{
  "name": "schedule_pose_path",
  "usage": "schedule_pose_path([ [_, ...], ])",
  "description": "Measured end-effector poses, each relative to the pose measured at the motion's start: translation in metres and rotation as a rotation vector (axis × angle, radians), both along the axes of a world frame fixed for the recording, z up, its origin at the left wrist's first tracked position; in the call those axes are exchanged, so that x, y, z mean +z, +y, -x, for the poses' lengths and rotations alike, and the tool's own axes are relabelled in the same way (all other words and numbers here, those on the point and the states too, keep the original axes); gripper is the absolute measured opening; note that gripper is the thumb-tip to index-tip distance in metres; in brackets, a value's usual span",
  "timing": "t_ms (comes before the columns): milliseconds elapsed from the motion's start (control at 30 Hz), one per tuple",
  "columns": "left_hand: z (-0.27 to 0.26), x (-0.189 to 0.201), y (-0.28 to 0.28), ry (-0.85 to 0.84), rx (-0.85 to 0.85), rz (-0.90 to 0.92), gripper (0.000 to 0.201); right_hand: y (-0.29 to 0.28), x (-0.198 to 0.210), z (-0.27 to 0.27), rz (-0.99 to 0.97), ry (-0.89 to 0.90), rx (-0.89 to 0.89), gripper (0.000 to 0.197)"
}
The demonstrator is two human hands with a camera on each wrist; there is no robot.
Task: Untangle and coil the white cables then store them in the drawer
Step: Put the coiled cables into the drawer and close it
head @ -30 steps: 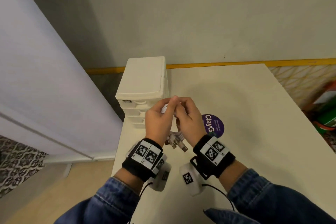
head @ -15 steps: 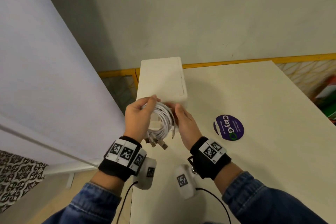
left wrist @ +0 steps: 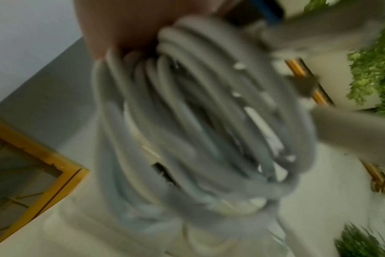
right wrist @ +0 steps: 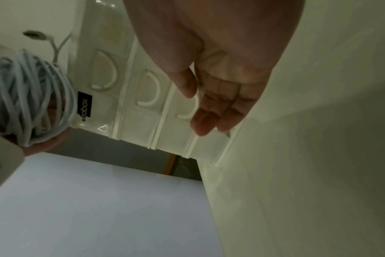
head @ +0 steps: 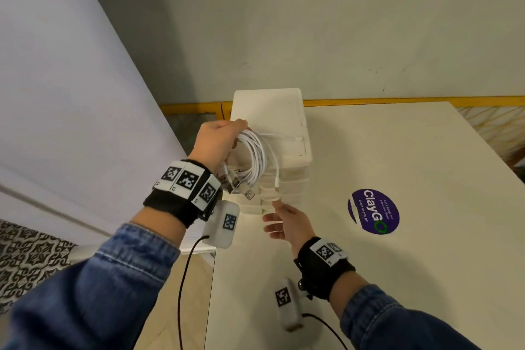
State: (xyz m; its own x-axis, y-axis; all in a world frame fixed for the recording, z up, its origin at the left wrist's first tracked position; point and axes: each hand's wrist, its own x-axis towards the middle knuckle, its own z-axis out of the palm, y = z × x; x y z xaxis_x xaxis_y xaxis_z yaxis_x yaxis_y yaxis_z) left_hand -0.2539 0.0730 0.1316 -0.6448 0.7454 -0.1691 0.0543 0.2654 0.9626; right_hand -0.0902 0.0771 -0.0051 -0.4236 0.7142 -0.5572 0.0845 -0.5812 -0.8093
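My left hand (head: 220,139) holds a coil of white cables (head: 252,158) up in front of the white drawer unit (head: 272,122); several USB plugs (head: 240,187) dangle below the coil. The left wrist view is blurred and filled by the coil (left wrist: 198,125). My right hand (head: 287,221) is open and empty, fingers straight, just in front of the lower drawers. In the right wrist view its fingertips (right wrist: 209,121) lie by the curved handle of a lower drawer (right wrist: 187,111), with the coil (right wrist: 31,99) at the left. All drawers look closed.
The drawer unit stands at the back left corner of a white table (head: 397,278). A purple round sticker (head: 373,212) lies on the table to the right. The table's left edge (head: 211,278) drops to the floor beside a pale partition (head: 56,94).
My right hand let go of the coil and dropped toward the lower drawers. My left hand lifted the coil higher, holding it alone.
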Motion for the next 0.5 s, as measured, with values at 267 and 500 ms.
schedule_pose_path([
  [267,0.002,-0.005,0.009,0.028,-0.006,0.064,0.032,-0.009,-0.007,0.017,0.174,0.048,-0.216,0.014],
  [500,0.001,-0.007,0.010,0.078,0.025,0.084,0.042,-0.003,-0.006,0.020,-0.008,-0.100,-0.162,0.022],
])
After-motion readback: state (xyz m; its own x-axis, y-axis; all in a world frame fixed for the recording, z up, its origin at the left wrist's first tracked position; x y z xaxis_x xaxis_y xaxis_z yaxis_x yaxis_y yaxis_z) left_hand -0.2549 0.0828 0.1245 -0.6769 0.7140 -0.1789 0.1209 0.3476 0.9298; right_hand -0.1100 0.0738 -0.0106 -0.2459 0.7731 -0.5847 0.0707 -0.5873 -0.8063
